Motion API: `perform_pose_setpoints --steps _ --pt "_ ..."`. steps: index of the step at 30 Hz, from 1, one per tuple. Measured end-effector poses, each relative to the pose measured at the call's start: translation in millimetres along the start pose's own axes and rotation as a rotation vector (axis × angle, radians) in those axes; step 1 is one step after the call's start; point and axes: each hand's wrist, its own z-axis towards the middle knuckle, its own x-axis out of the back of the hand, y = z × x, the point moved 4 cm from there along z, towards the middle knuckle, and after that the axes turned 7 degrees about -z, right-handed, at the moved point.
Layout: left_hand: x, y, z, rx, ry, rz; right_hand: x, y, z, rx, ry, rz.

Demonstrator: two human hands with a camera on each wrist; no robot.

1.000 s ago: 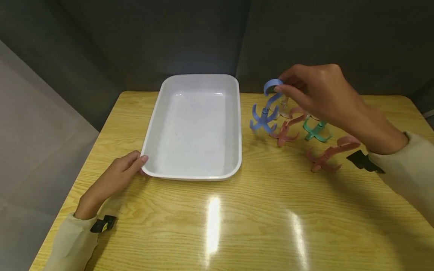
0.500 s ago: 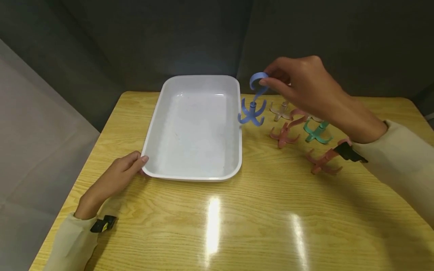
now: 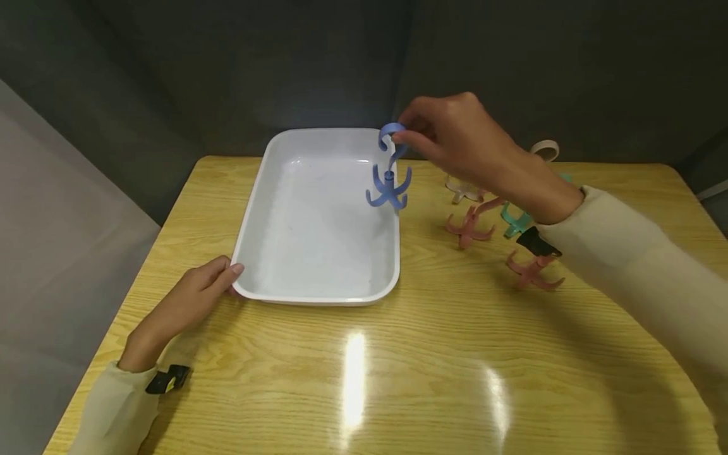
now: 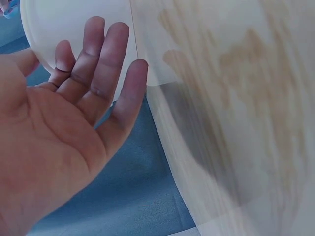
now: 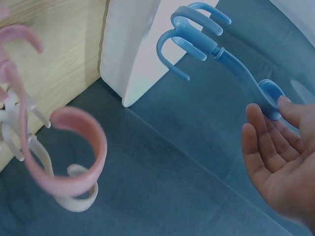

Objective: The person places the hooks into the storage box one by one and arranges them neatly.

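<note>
1. Still, the left hand (image 3: 190, 298) pinches the white tray (image 3: 318, 243) at its near-left corner, other fingers loosely extended.
2. The blue hook (image 3: 389, 188) has travelled left, away from the others, seemingly over the tray's right edge.
3. The right hand (image 3: 463, 138) pinches its top curl between thumb and fingertips.
4. Pink hooks (image 3: 469, 230) and a green hook (image 3: 515, 222) stay on the table (image 3: 273, 366).

Wood-grain table (image 3: 273, 366) under white tray (image 3: 318, 240) and multicoloured hooks (image 3: 467, 234).
</note>
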Motion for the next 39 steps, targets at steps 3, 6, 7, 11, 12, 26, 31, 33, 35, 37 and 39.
perform_pose_setpoints --steps 3,6,7,11,12,26,31,33,35,37,39 --pt "0.0 -0.1 0.9 -0.005 0.002 -0.002 -6.5 -0.3 5.8 -0.004 -0.015 0.021" --pt "-0.3 0.0 1.3 -0.011 0.005 -0.006 -12.7 0.1 12.1 -0.014 -0.031 0.036" --pt "-0.5 0.1 1.4 -0.013 0.006 -0.007 -14.5 0.4 14.0 -0.017 -0.033 0.038" --pt "-1.0 0.6 2.2 -0.017 0.011 -0.004 -21.3 1.6 21.5 -0.023 -0.03 0.053" --pt "-1.0 0.7 2.3 -0.016 0.013 -0.004 -22.8 1.5 23.2 -0.027 -0.032 0.056" --pt "-2.9 1.4 3.1 -0.015 0.031 0.002 -44.1 -2.1 46.3 -0.075 -0.083 0.101" --pt "-5.2 2.0 4.2 -0.019 0.032 -0.002 -51.3 0.0 54.8 -0.098 -0.09 0.118" --pt "-5.7 2.5 4.5 -0.021 0.03 -0.003 -55.3 1.0 57.7 -0.111 -0.096 0.132" --pt "-6.1 3.0 4.8 -0.022 0.029 -0.004 -59.6 2.2 60.6 -0.121 -0.093 0.145" --pt "-6.5 3.5 4.7 -0.022 0.026 -0.007 -64.7 3.1 63.7 -0.132 -0.098 0.163" --pt "-6.8 3.9 4.4 -0.02 0.025 -0.009 -70.0 3.5 66.9 -0.143 -0.105 0.172"
